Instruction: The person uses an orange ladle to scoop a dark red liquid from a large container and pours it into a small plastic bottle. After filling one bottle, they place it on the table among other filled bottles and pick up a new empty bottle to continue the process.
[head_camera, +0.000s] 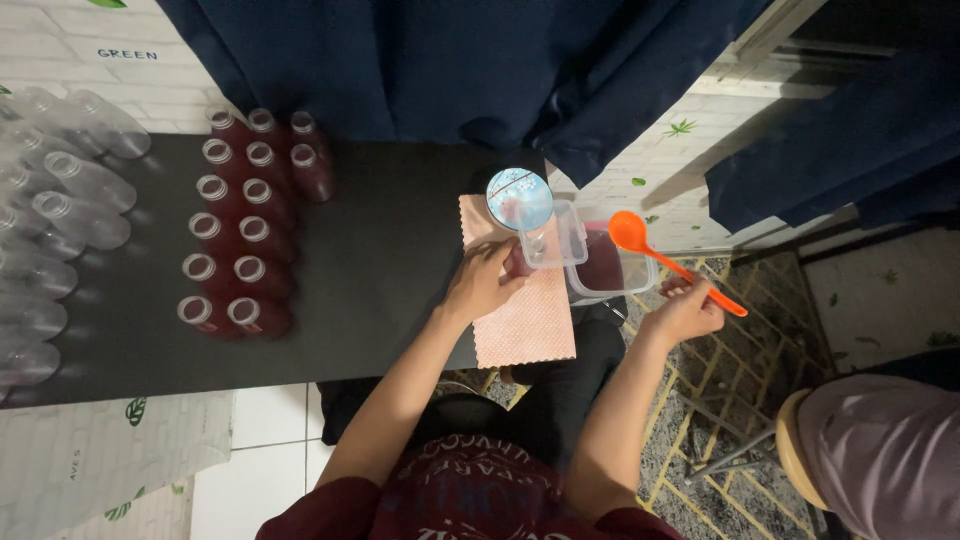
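Note:
My left hand (482, 282) is closed around a small bottle (517, 262) with reddish liquid that stands on a pink cloth (525, 325); the bottle is mostly hidden. A clear plastic funnel-like cup (548, 240) sits over it. My right hand (688, 310) grips the handle of an orange ladle (632, 233). Its bowl hangs over a clear tub (640, 282) of dark red liquid at the table's right end. A round pale blue lid (519, 197) lies just behind the cloth.
Rows of small bottles (245, 232) filled with red liquid stand on the black table (390, 260). Several empty clear bottles (55, 215) lie at the far left. Dark blue curtains (450, 60) hang behind. Another person (880, 455) sits on a stool at the lower right.

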